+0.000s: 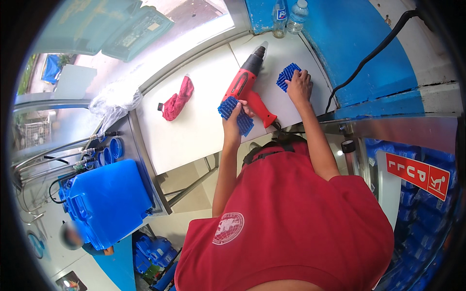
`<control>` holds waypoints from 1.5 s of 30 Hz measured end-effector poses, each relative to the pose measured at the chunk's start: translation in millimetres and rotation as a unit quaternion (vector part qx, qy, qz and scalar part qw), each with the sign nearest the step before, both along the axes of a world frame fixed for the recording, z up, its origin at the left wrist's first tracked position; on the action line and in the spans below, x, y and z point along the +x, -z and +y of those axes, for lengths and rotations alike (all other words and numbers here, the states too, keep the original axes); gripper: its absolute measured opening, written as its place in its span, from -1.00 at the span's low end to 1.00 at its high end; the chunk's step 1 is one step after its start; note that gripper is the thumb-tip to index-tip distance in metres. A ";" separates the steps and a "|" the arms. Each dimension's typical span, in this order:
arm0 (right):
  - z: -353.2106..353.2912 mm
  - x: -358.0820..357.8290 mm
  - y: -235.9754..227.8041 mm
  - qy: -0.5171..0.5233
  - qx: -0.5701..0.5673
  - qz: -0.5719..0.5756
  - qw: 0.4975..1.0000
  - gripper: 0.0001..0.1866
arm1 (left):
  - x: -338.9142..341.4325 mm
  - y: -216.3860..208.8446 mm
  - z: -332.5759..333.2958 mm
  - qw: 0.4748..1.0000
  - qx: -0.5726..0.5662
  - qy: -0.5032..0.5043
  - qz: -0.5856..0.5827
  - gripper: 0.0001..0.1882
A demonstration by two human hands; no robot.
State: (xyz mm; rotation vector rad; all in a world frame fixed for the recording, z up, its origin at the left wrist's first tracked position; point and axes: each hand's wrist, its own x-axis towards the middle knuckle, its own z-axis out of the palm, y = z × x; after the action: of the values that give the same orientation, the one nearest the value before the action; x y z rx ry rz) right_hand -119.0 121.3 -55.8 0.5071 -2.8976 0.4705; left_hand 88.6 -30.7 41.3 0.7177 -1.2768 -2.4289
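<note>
My left hand [235, 122] grips a bundle of flat blue printed pieces [245, 125], thumb on top, above the near edge of the white table. A second bundle of the same blue printed pieces [285, 76] lies toward the table's right side, and the fingers of my right hand [300, 88] close on its near edge. Between the two hands rests a red and black heat gun [241, 80], its nozzle pointing to the far side and its handle toward me. Part of the handle is hidden behind my left hand's bundle.
A crumpled red cloth [179, 100] lies on the table's left. Two clear bottles [297, 17] stand at the far corner. Left of the table are a large blue jug [112, 201] and blue caps [115, 147]. A black cable [366, 58] hangs along the right wall.
</note>
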 end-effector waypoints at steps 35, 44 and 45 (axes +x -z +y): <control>-36.7 95.2 -91.2 -0.059 -0.643 -0.563 0.515 -0.78 | -6.5 -1.7 9.4 0.979 -0.155 -0.079 -0.107 -0.72; -48.4 105.3 -97.9 -0.060 -0.651 -0.494 0.573 -0.76 | -1.5 0.4 11.9 0.988 -0.129 -0.029 -0.078 -0.68; -48.3 105.2 -99.2 -0.066 -0.650 -0.489 0.577 -0.77 | -0.4 0.8 9.7 0.997 -0.055 -0.031 -0.048 -0.66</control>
State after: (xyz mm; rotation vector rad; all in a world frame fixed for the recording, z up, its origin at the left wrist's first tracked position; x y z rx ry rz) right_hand -13.8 73.0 43.4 0.1300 -1.9581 3.2636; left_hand 88.2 -21.0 40.6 0.8399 -1.3900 -2.2800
